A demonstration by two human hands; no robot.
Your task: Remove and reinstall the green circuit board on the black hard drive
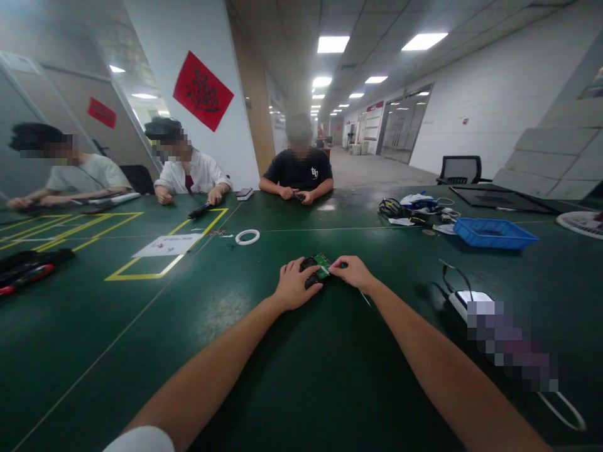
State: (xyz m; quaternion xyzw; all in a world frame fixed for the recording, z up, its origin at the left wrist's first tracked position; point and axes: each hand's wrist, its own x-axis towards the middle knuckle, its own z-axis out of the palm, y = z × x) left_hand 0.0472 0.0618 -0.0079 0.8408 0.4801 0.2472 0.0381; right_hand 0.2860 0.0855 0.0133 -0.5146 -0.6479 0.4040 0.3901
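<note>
My left hand (298, 284) is wrapped round a black casing (308, 262), holding it on the table with thumb and fingers. A small green circuit board (322, 262) shows at the casing's right side, by my left thumb. At the board's right edge my right hand (351, 271) is closed in a pinch. From beneath that hand sticks out a thin pale rod or wire (366, 299), pointing down and to the right. What lies between the right fingertips is too small and too covered to make out.
On the green table (282, 389) lie a white ring (247, 237), a paper sheet (167, 245), a blue tray (494, 233), tangled cables (393, 209) and a white device (475, 302) with a cord. Several people sit opposite; one person (301, 169) handles a small dark object.
</note>
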